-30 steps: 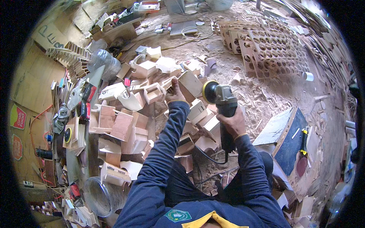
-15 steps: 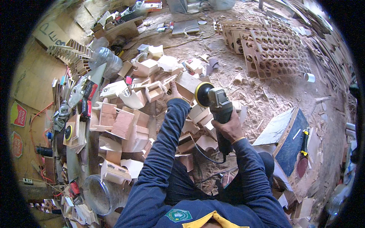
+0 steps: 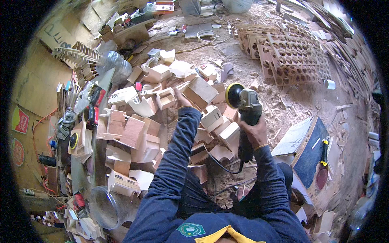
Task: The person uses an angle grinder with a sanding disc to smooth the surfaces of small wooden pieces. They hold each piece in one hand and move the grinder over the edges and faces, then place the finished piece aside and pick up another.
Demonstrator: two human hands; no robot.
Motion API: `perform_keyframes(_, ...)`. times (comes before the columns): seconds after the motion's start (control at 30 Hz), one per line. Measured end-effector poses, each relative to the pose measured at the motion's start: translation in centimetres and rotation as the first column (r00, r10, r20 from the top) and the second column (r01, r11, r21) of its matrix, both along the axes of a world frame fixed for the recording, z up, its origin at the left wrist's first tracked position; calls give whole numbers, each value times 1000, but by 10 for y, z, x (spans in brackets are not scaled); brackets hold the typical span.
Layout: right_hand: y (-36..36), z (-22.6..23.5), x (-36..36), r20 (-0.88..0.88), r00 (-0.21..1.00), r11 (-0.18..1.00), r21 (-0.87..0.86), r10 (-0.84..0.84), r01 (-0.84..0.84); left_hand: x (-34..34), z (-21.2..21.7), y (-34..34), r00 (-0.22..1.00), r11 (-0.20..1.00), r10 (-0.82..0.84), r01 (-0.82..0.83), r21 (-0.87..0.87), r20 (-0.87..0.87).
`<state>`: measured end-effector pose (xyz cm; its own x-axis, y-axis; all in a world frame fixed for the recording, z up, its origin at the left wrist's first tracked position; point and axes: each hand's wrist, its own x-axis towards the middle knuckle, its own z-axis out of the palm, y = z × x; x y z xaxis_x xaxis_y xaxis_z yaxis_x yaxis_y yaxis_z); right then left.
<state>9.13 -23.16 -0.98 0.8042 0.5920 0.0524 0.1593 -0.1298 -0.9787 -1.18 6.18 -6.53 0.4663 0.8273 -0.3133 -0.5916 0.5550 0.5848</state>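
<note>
The left hand (image 3: 181, 98) was extended into a heap of small plywood parts, its fingers closed on the near edge of a wooden box (image 3: 201, 92). The box stood tilted on top of the pile (image 3: 162, 117), its broad face turned up and to the right, with the fingers at its lower left corner and the rest of the box projecting beyond them toward the sander.

The right hand (image 3: 254, 133) was wrapped round the dark body of a sander (image 3: 246, 113), fingers shut tight on the grip. The tool pointed away from the person, with its yellow-rimmed disc (image 3: 234, 94) at the far end, just beside the right edge of the box. Whether disc and box touched could not be told. A black cable (image 3: 223, 167) ran from the tool's rear down toward the person's lap.

The floor was covered in sawdust (image 3: 291, 105). Perforated wooden panels (image 3: 285, 52) lay well apart at the upper right. A clear plastic bottle (image 3: 115, 65) lay at the upper left of the heap, and a dark board (image 3: 310, 156) lay near the right elbow.
</note>
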Motion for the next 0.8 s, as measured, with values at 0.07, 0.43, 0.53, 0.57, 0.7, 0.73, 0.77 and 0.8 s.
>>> perform_keyframes(0.07,-2,-3,-1,91,996,997,-72,16,-9,-1,12,-7,994,997,-50,55,-59,93)
perform_keyframes(0.43,5,-11,-8,20,990,989,-64,138,-136,-14,51,-73,969,1000,-10,13,13,-246)
perform_keyframes(0.53,8,-11,-6,0,993,983,-138,122,-121,-7,56,-88,965,994,-88,70,-82,-248)
perform_keyframes(0.57,8,-10,-6,6,990,987,-88,139,-138,-9,56,-94,949,985,-167,170,-12,-268)
perform_keyframes(0.7,9,-6,-7,-39,989,988,-45,144,-146,-10,55,-104,925,961,-276,255,-110,-262)
perform_keyframes(0.73,10,-5,-8,-61,989,988,-72,135,-139,-10,54,-104,922,960,-277,258,-104,-272)
perform_keyframes(0.77,9,-3,-8,-42,990,989,-57,138,-140,-10,52,-105,919,962,-271,255,-92,-286)
perform_keyframes(0.8,8,-1,-7,-40,990,988,-66,138,-141,-9,51,-104,922,964,-265,252,-80,-283)
